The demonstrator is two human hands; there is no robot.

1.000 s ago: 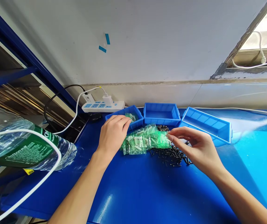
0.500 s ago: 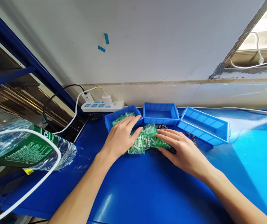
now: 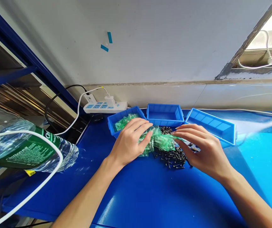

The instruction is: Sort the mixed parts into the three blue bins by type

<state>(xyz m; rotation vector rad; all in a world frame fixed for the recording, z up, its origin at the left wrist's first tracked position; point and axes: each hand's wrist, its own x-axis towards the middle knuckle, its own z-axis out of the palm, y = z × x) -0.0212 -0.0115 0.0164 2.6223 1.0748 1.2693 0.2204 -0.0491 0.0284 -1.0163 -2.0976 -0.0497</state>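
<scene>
Several small clear-green plastic packets (image 3: 164, 142) lie heaped on the blue table, with pale pieces inside. My left hand (image 3: 132, 141) rests over the left part of the heap, fingers stretched and thumb apart, hiding some packets. At the heap's right side, my right hand (image 3: 201, 147) pinches a green packet's edge between thumb and fingers. Loose black screws (image 3: 175, 158) lie spread beneath and beside the packets, partly under my right hand. Behind my left hand, a blue bin (image 3: 112, 125) holds more green packets.
Two more blue bins, a middle one (image 3: 165, 122) and a tilted right one (image 3: 232, 134), stand along the wall. A power strip (image 3: 95, 109) lies at the back left. A large bottle (image 3: 38, 150) and a white cable (image 3: 61, 158) occupy the left side.
My right hand has moved right and closed on a green packet's edge. More black screws now show below the packets. My left hand has shifted slightly right.
</scene>
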